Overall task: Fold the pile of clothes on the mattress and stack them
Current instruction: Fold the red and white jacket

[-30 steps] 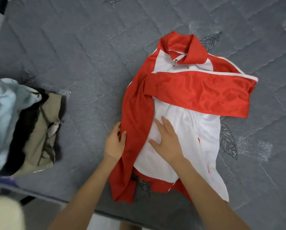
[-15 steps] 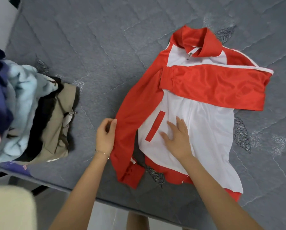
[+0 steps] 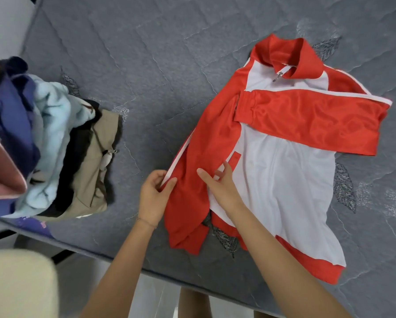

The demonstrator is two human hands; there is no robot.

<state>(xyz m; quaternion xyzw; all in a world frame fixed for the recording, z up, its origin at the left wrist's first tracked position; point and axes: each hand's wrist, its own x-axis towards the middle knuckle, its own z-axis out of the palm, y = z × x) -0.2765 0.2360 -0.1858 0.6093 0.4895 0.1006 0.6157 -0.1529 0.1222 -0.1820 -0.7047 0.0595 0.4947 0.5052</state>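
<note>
a red and white jacket (image 3: 284, 175) lies flat on the grey mattress (image 3: 146, 65), front side up. its collar (image 3: 286, 58) points away from the person, and its bottom edge is close to the person, near the edge of the mattress. the folded sleeve (image 3: 307, 120) is already laid across the chest, going from side to side. the loose sleeve (image 3: 206, 143) is not folded yet. it runs long and straight down the left side of the jacket, from the far shoulder to the cuff (image 3: 185, 239) close to the person. the left hand (image 3: 154, 196) pinches the outer edge of this loose sleeve, by its white stripe (image 3: 181, 154), between thumb and fingers. the right hand (image 3: 224, 189) is just beside it, to the right. its fingers are flat and spread, pressing down where the red sleeve meets the white body, and it grips nothing. so the left hand is the near one for the sleeve, and the jacket body lies to the right of that hand. i think the next move is to bring the sleeve over to the right, onto the white part, while the right hand holds the body down. the cloth looks smooth and slippery, so it could slide out of place. the pile of clothes (image 3: 61, 145) sits well apart on the left side of the mattress, blue, light blue, black and tan. i cannot tell how neatly they are folded.
</note>
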